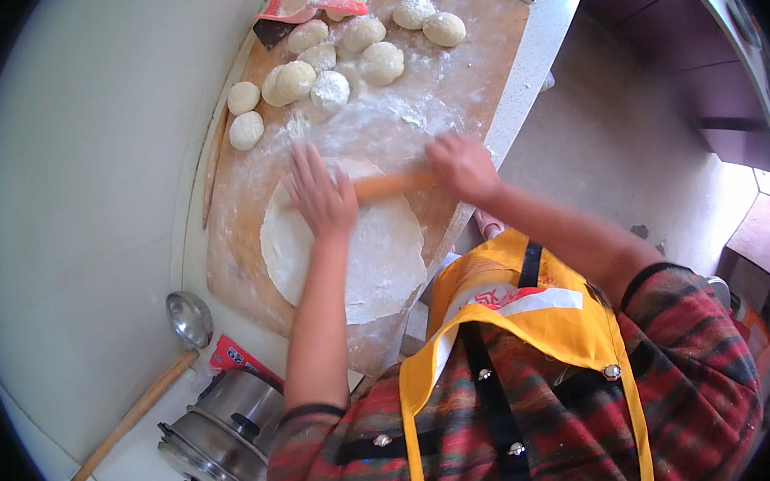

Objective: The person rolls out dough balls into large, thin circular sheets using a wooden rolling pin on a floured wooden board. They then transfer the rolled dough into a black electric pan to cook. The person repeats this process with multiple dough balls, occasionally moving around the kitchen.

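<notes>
A thin round sheet of dough [380,261] lies on a floured wooden board [244,265]. Across its upper part runs a wooden rolling pin [391,186]. My right hand [462,170] is closed around the pin's right end, beyond the sheet's edge. My left hand [320,195] rests over the left end with its fingers extended and pointing up the board; whether it grips the pin cannot be told. Both hands are slightly blurred. Several floured dough balls [330,91] sit on the upper board.
A pink scoop [295,2] lies at the board's far end, its handle over a dough ball. Left of the board are a thin stick [214,166] and the wall. A ladle [189,320] with a wooden handle and a steel pot [220,430] stand at lower left. The counter edge [532,46] is at right.
</notes>
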Available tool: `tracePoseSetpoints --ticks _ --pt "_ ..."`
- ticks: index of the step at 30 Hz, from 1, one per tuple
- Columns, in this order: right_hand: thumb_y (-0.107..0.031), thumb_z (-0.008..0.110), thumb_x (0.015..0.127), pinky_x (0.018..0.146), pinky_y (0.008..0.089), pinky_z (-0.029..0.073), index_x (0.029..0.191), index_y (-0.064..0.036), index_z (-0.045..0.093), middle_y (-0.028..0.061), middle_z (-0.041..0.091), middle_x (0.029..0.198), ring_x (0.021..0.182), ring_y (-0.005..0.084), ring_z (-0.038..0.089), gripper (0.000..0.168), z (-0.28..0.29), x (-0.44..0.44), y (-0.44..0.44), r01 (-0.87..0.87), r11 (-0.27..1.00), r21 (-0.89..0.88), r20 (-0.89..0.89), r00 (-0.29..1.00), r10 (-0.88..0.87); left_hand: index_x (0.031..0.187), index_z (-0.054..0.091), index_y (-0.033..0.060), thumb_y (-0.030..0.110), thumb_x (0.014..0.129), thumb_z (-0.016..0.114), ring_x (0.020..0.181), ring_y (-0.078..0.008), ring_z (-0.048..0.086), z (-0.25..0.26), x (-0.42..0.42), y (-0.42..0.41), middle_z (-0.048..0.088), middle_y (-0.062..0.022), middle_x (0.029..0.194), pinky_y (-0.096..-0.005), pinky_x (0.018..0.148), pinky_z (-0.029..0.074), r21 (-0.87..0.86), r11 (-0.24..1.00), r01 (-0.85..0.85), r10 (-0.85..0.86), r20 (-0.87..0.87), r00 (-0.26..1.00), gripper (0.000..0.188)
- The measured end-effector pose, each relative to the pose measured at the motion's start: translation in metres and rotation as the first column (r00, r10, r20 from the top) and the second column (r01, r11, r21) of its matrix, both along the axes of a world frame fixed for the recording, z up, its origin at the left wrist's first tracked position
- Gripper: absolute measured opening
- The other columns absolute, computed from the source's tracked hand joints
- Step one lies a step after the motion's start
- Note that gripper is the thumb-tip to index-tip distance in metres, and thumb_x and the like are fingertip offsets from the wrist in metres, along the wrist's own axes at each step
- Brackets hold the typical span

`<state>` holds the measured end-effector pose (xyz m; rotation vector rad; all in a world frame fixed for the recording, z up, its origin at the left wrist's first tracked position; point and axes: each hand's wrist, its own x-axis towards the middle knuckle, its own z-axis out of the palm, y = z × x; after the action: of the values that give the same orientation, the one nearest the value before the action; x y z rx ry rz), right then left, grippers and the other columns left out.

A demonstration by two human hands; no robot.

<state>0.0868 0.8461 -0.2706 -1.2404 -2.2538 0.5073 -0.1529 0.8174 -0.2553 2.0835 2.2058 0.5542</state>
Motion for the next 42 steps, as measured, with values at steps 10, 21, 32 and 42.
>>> tracePoseSetpoints --ticks 10,21,32,42 --pt "-0.01 0.058 0.067 0.065 0.0426 0.045 0.08 -0.006 0.052 0.0116 0.054 0.079 0.075 0.0308 0.055 0.014 0.007 0.033 -0.072 -0.12 0.99 -0.074 -0.063 0.991 0.115 0.138 0.026 -0.0034 0.03 0.089 0.041 0.133 -0.0401 0.022 0.025 0.021 -0.133 0.023 -0.0248 0.144 -0.0542 0.108 0.006 -0.247 0.963 0.111 -0.088 0.105 0.991 0.061" --pt "-0.014 0.052 0.075 0.063 0.0435 0.047 0.085 -0.007 0.052 0.0129 0.054 0.081 0.078 0.0325 0.057 0.012 0.002 0.008 0.022 0.029 0.999 -0.023 0.07 0.997 -0.028 0.137 0.031 0.0022 0.031 0.09 0.041 0.132 -0.0363 0.027 0.008 0.011 0.031 0.024 -0.0192 0.145 -0.0564 0.106 0.013 0.008 0.999 0.053 -0.051 -0.131 0.99 0.056" --pt "-0.013 0.055 0.071 0.066 0.042 0.043 0.088 -0.009 0.052 0.0115 0.052 0.086 0.081 0.0309 0.053 0.017 0.002 0.02 -0.021 0.088 0.995 -0.039 0.036 0.996 -0.087 0.137 0.035 0.0063 0.032 0.089 0.042 0.132 -0.0394 0.025 -0.002 0.015 0.033 0.027 -0.0202 0.144 -0.059 0.105 0.011 0.036 0.976 0.215 -0.213 -0.056 0.976 0.055" --pt "-0.009 0.053 0.075 0.059 0.0411 0.049 0.092 -0.01 0.048 0.0121 0.051 0.087 0.076 0.0316 0.058 0.017 0.001 0.028 -0.107 -0.085 0.968 -0.238 -0.165 0.985 0.045 0.137 0.036 0.0086 0.028 0.09 0.039 0.133 -0.0396 0.023 0.021 -0.004 -0.097 0.028 -0.0201 0.144 -0.0563 0.106 0.009 -0.242 0.924 0.296 -0.292 0.05 0.955 0.051"
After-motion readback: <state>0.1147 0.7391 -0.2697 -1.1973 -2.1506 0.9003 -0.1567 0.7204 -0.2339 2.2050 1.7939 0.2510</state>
